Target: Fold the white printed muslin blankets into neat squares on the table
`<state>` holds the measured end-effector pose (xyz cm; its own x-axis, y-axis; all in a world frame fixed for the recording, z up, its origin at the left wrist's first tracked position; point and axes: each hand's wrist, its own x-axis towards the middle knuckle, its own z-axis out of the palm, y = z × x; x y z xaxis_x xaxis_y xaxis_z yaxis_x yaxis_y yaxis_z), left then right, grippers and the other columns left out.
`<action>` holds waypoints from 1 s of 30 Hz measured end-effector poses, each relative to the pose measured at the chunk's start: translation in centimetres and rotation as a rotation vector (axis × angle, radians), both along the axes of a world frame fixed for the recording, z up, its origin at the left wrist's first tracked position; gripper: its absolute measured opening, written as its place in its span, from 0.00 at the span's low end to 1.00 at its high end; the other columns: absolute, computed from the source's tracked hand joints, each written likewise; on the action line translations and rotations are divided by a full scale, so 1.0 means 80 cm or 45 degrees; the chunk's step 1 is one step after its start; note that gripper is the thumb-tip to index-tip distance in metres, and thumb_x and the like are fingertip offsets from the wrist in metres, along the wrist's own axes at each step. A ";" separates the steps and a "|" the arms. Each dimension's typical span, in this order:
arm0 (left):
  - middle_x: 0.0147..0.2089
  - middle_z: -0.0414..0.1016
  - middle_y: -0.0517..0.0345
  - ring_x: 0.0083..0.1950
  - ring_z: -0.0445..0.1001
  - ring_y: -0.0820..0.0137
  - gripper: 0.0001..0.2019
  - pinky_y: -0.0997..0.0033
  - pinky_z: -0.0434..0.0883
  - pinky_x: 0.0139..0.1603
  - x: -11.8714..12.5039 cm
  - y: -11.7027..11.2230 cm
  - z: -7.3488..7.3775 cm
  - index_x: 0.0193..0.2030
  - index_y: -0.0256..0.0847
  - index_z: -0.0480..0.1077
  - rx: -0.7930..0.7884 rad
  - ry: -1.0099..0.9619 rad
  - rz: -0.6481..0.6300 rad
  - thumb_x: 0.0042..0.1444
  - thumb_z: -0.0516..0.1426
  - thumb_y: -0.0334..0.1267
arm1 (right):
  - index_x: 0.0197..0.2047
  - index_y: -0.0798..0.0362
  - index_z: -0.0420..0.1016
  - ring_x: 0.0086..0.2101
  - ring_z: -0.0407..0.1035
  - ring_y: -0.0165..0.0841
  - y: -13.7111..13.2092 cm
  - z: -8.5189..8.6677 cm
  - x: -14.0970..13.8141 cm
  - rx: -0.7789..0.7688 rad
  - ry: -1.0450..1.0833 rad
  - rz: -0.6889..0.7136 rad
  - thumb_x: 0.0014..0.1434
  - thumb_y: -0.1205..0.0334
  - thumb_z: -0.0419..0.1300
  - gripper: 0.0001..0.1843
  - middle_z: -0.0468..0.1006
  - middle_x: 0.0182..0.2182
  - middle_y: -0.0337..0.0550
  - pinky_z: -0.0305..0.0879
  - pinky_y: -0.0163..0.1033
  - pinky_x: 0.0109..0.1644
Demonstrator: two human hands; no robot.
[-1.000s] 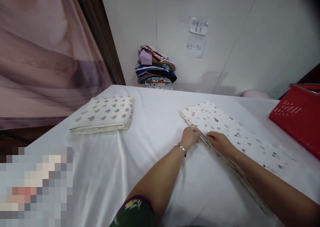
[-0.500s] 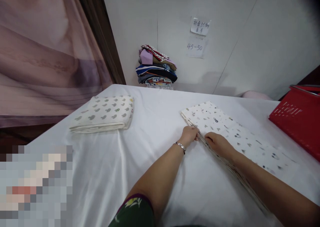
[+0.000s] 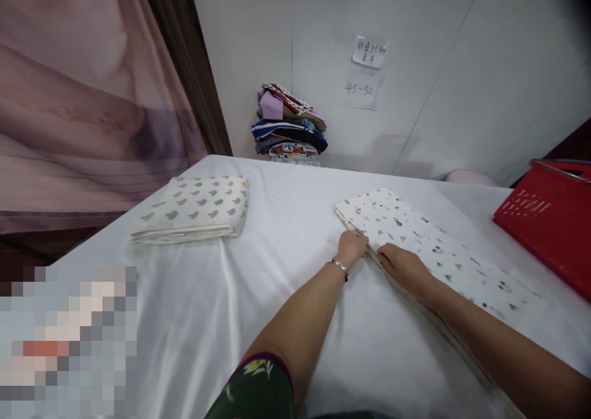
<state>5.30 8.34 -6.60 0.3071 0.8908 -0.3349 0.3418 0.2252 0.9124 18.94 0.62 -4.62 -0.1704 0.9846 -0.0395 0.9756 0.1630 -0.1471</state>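
A long white cloth with small grey and dark printed figures lies folded in layers, slanting across the right half of the table. My left hand is closed on its near edge, close to the far left corner. Just to the right, my right hand pinches the same layered edge, its fingertips curled over it. The right forearm covers part of the cloth's near side. A second white cloth, printed with grey shapes, sits in a folded stack at the table's left, apart from both hands.
White fabric covers the table. A red bag-like item stands at the right edge. Behind the table is a pile of folded fabrics against the wall, below paper signs. A pink curtain hangs at left.
My left hand has shifted very slightly along the cloth's edge. The right hand keeps its place, and the view has moved a little.
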 end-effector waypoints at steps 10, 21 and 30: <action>0.20 0.70 0.59 0.22 0.70 0.76 0.09 0.79 0.67 0.28 -0.006 0.004 0.000 0.20 0.36 0.68 0.013 0.086 -0.091 0.49 0.53 0.33 | 0.36 0.52 0.67 0.35 0.66 0.33 -0.002 0.003 -0.011 -0.010 -0.026 -0.132 0.60 0.59 0.46 0.11 0.72 0.36 0.44 0.53 0.35 0.33; 0.22 0.73 0.53 0.22 0.71 0.73 0.11 0.77 0.67 0.28 -0.021 0.011 0.011 0.20 0.34 0.68 0.012 0.197 -0.155 0.50 0.53 0.34 | 0.31 0.52 0.67 0.32 0.65 0.32 0.003 0.005 -0.007 -0.025 0.026 -0.114 0.59 0.58 0.46 0.12 0.74 0.32 0.43 0.53 0.35 0.31; 0.18 0.70 0.55 0.21 0.70 0.72 0.11 0.77 0.66 0.25 -0.017 0.011 0.010 0.17 0.36 0.65 -0.015 0.255 -0.230 0.48 0.55 0.32 | 0.28 0.51 0.67 0.27 0.63 0.30 0.007 0.005 0.004 -0.030 0.256 -0.163 0.55 0.59 0.47 0.10 0.72 0.25 0.39 0.54 0.34 0.29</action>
